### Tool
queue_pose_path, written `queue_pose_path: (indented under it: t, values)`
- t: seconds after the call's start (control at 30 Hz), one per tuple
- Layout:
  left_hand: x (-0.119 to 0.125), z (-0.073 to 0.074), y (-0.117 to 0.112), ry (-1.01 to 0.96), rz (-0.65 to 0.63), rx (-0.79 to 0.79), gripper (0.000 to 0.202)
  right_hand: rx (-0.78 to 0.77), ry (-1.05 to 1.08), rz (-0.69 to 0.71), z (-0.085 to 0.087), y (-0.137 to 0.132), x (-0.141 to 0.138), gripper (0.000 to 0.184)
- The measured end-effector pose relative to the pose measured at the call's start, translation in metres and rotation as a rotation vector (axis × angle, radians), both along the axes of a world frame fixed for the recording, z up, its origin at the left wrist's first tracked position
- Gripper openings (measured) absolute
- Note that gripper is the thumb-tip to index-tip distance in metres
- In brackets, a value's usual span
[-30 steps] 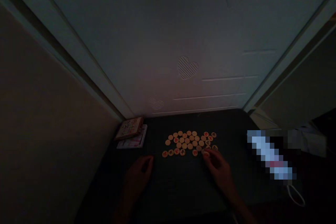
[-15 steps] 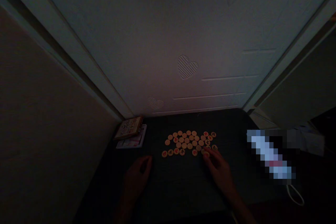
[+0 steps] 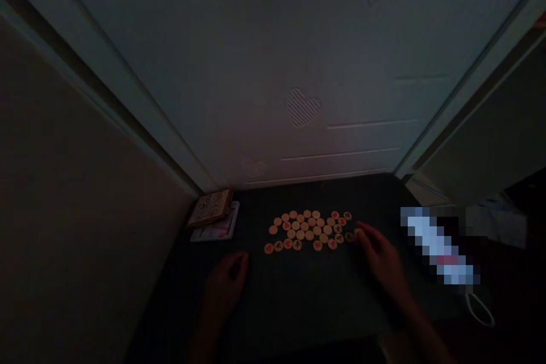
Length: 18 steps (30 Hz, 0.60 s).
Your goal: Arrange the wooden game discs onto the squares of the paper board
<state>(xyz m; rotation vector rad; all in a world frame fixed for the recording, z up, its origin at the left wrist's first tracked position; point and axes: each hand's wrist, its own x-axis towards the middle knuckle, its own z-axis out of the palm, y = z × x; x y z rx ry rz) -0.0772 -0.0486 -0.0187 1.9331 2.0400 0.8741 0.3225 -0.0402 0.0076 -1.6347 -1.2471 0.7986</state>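
Roughly, from the left: a patterned box (image 3: 210, 209) is seen at the desk's far left corner, laid over a pale booklet (image 3: 220, 230). The left hand (image 3: 225, 281) is rested on the dark desk (image 3: 294, 296), loosely curled with thumb drawn to fingers; nothing is seen held, and it is kept apart from everything.

Mid-desk, round discs (image 3: 304, 227) are spread flat in loose rows, many touching or nearly so. Mostly blank faces are shown in the middle; red or black marks are seen along the near row and at the right, plus one red-marked disc (image 3: 286, 226) among the blanks.

At the right end, the right hand (image 3: 381, 256) is placed with thumb and finger drawn together just beside the end disc (image 3: 349, 236). Whether a disc is pinched cannot be told; too dark.

Discs are judged light, stiff, probably wooden, fairly smooth, not fragile; sliding is likely if they are nudged. Best gripped by the rim, thumb and finger on opposite edges; where neighbours are tight, an outer edge should be used.

Farther right, a pixelated item (image 3: 439, 247) cannot be identified; a white loop (image 3: 480, 311) is hung below it.
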Motion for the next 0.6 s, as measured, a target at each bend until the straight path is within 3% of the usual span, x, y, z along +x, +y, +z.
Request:
queue_pose_path:
  t: [0.07,0.2,0.6]
  values:
    - [0.0,0.0,0.0,-0.001,0.006,-0.009,0.039,0.002,-0.052,-0.06,-0.003,0.007,0.015,0.047]
    - [0.001,0.003,0.0,-0.007,0.007,-0.027,0.038,0.004,-0.207,-0.003,-0.013,0.017,0.031,0.041]
    - [0.0,0.003,0.001,0.001,0.011,-0.034,0.039,0.055,-0.321,0.029,-0.035,0.023,0.036,0.041]
